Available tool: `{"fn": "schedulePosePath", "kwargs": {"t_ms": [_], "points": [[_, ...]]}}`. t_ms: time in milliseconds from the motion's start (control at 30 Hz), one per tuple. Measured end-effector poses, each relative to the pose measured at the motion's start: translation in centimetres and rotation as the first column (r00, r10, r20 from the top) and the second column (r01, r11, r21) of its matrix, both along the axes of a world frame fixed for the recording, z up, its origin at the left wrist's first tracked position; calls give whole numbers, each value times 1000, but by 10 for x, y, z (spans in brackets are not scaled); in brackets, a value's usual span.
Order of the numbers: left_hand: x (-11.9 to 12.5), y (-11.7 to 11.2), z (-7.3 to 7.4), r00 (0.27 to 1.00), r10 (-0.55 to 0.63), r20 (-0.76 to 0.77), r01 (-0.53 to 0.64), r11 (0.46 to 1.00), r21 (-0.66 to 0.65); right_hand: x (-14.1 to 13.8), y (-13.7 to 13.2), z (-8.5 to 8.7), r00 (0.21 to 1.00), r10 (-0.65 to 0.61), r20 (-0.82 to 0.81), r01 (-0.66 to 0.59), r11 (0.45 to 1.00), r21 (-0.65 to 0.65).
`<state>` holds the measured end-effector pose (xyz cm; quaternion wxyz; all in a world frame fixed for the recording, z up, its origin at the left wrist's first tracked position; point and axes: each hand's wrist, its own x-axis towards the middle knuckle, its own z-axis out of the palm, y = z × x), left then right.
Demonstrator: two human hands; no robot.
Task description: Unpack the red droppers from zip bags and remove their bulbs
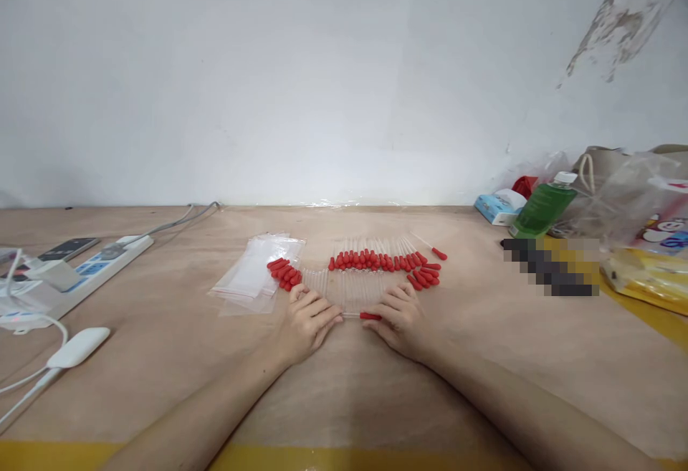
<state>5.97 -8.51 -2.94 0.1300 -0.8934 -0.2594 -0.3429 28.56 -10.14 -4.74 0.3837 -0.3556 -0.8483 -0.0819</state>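
One red-bulbed dropper [366, 315] lies crosswise just on the near side of the row of clear tubes [359, 290] on the desk [344, 392], the left hand [316, 317] nearly closed with thumb and fingers at its clear end, the right hand [396, 315] pinching its red end. Beyond that row stand out many assembled droppers [370, 260] lying side by side; a cluster of red bulbs [284, 274] and a stack of plastic bags [252, 267] lie left of it, and more red pieces [426, 277] to its right.
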Motion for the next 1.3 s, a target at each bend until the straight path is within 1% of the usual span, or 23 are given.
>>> {"fn": "schedulePosePath", "kwargs": {"t_ms": [67, 167, 333, 467, 567, 633, 700, 733, 800, 833, 900, 933, 1033, 1100, 1200, 1300], "points": [[-1, -1, 1, 1000, -3, -1, 3, 1000, -4, 0, 0, -2, 1000, -7, 16, 6, 999, 39], [-3, -4, 3, 1000, 10, -18, -10, 1000, -24, 1, -1, -2, 999, -12, 46, 10, 999, 50], [-4, -6, 4, 997, 19, -73, -23, 998, -55, 2, -4, 3, 998, 31, 59, -31, 999, -10], [-7, -5, 0, 997, 4, -74, -8, 998, -58, 4, -7, 3, 997, 55, 53, -54, 998, -38], [-15, 0, -6, 1000, -12, -8, 12, 996, -87, 13, -5, 4, 999, 50, 17, -49, 998, -38], [-22, 5, -9, 995, 34, 94, -21, 991, -131, 25, 1, 6, 995, 12, -102, -18, 998, -64], [-26, 10, -10, 976, 112, 188, -78, 981, -179, 41, 12, 9, 951, -81, -298, 43, 990, -134], [-26, 12, -10, 967, 143, 211, -102, 976, -194, 51, 19, 10, 904, -157, -398, 95, 981, -170], [-24, 17, -9, 959, 181, 220, -139, 971, -192, 71, 34, 11, 776, -337, -533, 244, 940, -240], [-22, 18, -9, 958, 190, 216, -152, 972, -178, 81, 41, 10, 723, -408, -557, 297, 912, -282], [-18, 22, -8, 958, 200, 207, -174, 975, -140, 101, 53, 6, 653, -504, -566, 354, 863, -360], [-16, 23, -8, 958, 205, 201, -184, 976, -117, 110, 58, 4, 627, -535, -566, 357, 843, -402], [-13, 27, -10, 968, 200, 153, -196, 980, -39, 127, 65, -4, 568, -575, -588, 336, 815, -473], [-11, 28, -11, 978, 174, 113, -175, 985, 1, 132, 66, -7, 583, -603, -545, 350, 791, -501], [-6, 27, -12, 987, 126, 101, -129, 992, 19, 133, 64, -9, 667, -621, -411, 396, 763, -510], [-2, 24, -13, 989, 103, 107, -98, 994, -49, 132, 63, -8, 731, -594, -336, 414, 777, -475]]}}
